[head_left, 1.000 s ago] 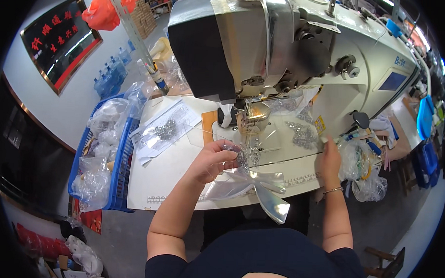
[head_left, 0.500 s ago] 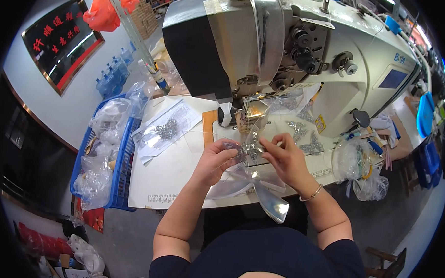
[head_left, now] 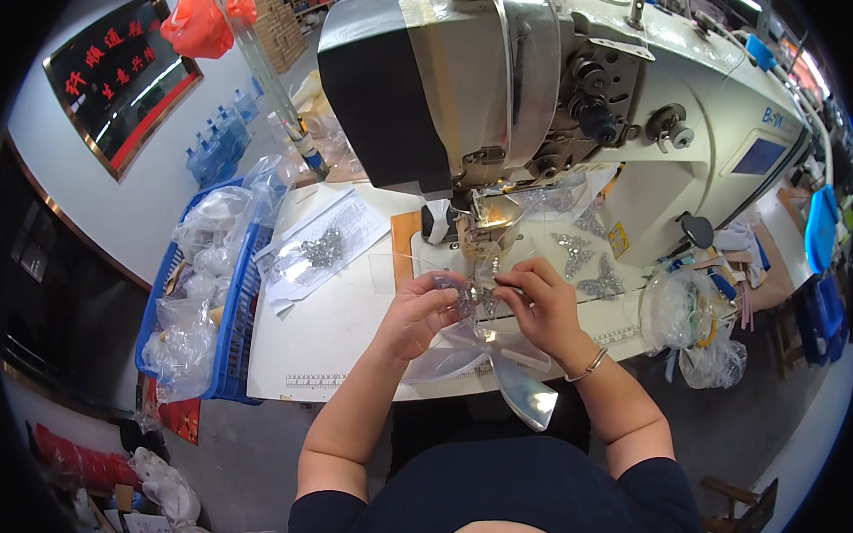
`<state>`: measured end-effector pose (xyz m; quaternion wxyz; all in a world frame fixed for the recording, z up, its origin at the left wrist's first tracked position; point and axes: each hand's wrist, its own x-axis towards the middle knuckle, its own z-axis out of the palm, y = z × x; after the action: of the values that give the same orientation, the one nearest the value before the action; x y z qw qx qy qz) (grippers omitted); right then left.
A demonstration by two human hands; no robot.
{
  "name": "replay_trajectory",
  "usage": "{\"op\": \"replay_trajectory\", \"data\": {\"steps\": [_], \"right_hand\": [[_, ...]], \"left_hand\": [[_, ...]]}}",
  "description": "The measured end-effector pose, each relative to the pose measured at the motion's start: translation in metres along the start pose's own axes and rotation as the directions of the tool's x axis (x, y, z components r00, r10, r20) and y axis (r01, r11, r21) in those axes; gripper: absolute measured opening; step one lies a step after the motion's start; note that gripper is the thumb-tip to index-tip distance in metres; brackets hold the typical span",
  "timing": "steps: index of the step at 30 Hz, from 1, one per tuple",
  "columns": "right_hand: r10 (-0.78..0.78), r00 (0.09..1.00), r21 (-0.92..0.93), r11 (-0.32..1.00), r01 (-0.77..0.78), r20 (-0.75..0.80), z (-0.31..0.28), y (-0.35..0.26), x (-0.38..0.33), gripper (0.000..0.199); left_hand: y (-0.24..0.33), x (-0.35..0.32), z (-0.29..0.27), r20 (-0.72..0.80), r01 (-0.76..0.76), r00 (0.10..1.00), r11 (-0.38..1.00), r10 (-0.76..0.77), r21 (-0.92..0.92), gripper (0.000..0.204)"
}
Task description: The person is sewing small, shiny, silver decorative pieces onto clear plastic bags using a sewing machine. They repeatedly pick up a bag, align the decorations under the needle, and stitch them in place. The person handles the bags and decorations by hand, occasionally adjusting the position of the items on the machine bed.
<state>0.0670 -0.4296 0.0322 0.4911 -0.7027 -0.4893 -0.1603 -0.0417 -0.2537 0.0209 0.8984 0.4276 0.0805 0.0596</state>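
Note:
Between my two hands is a small silvery sequined piece [head_left: 472,296], pinched from both sides just in front of the sewing machine's needle area [head_left: 475,226]. My left hand [head_left: 415,315] closes thumb and fingers on its left side, and my right hand [head_left: 545,308] pinches the right side. Clear, shiny plastic film [head_left: 519,390] spreads below my hands and hangs over the table's front edge; whether it is joined to the piece I cannot tell. Several butterfly-like glittery silver pieces [head_left: 603,280] lie right of the needle area.
Left on the white table [head_left: 311,352], a paper sheet [head_left: 290,281] bears a glittery cluster [head_left: 322,250]. A blue basket [head_left: 234,330] of clear plastic bags stands beside the table. The machine head [head_left: 508,81] looms above my hands. More plastic bags [head_left: 715,356] hang at the right edge.
The whole view has shifted slightly. Both hands keep their pinch on the sequined piece, and the right fingers have drawn a little closer together.

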Motion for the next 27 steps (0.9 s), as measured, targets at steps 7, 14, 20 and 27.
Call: {"op": "replay_trajectory", "data": {"steps": [7, 14, 20, 27], "right_hand": [[0.019, 0.957, 0.129, 0.991, 0.020, -0.291, -0.040, -0.017, -0.001, 0.018], [0.187, 0.982, 0.187, 0.964, -0.188, 0.020, -0.036, -0.011, -0.020, 0.029], [0.289, 0.939, 0.096, 0.946, -0.310, 0.187, -0.030, -0.007, -0.050, 0.024], [-0.101, 0.980, -0.234, 0.962, 0.140, 0.169, -0.035, -0.033, -0.048, 0.027]], "left_hand": [[-0.014, -0.010, 0.012, 0.256, -0.414, 0.896, 0.472, 0.364, 0.778, 0.027], [-0.030, -0.026, 0.009, 0.668, -0.607, 0.724, -0.301, 0.172, 0.735, 0.022], [-0.030, -0.040, -0.001, 0.838, -0.661, 0.499, -0.530, 0.220, 0.532, 0.017], [-0.035, -0.050, -0.002, 0.904, -0.664, 0.351, -0.616, 0.245, 0.425, 0.018]]}}
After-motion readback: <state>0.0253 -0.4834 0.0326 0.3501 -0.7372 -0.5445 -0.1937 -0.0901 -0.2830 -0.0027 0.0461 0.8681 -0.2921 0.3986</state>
